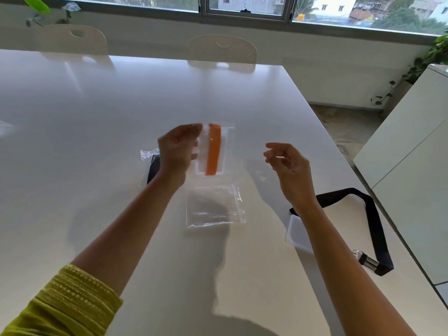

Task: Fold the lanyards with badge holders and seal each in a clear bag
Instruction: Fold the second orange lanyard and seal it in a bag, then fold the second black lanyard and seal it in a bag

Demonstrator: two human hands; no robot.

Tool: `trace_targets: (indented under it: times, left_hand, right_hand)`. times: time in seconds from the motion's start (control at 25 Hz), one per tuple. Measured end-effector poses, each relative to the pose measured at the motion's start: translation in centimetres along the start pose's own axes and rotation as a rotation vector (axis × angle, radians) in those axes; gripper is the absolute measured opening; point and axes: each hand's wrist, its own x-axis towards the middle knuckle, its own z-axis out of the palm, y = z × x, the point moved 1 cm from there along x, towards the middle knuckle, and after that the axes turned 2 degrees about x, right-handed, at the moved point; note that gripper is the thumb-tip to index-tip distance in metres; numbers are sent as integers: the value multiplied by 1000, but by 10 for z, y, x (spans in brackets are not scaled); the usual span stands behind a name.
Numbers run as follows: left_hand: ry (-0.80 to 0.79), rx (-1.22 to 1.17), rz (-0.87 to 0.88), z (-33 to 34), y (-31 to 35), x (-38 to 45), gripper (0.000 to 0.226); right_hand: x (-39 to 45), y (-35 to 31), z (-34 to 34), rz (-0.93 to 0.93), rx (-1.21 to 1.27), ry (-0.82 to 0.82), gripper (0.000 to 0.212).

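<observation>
Progress looks partial: left hand [178,151] pinches folded orange lanyard [213,150] mid-frame above empty clear bag [214,207]; right hand [288,163] loose, empty; black lanyard [373,221] lower right unfolded on counter [97,117]

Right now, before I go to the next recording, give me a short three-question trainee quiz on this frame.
1. True or false: the left hand holds the badge holder with the folded orange lanyard above the table.
2. Which is empty? A) the clear bag lying flat in the middle B) the bag behind the left wrist
3. What colour is the unfolded lanyard lying beside the right forearm?

Key: 1 true. 2 A; the other bag has something dark in it. 3 black. The right hand holds nothing, its grip open.
</observation>
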Motion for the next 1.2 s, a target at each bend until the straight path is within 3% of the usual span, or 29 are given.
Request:
trace_targets:
  times: [0.28, 0.56, 0.68, 0.8, 0.92, 1.12, 1.2]
  left_hand:
    - [309, 306, -87, -49, 1, 57, 21]
    - [95, 851, 45, -54, -5, 50, 87]
    - [78, 1048, 209, -49, -12, 40, 80]
    - [57, 1089, 416, -32, -12, 25, 61]
    - [-128, 1101, 505, -4, -12, 1, 55]
    - [-823, 1047, 481, 54, -31, -72, 62]
    - [-1014, 1063, 464, 76, -44, -100, 70]
  right_hand:
    - [-1, 4, 1, 59, -23, -19, 23]
    - [-1, 5, 2, 82, -50, -42, 21]
    - [-4, 5, 2, 103, -62, -62, 19]
    - [-7, 5, -2, 113, -88, -79, 17]
    - [-9, 4, -13, 113, -133, -89, 16]
    - [-16, 1, -45, 100, -150, -3, 16]
    - [-22, 2, -60, 97, -148, 38, 15]
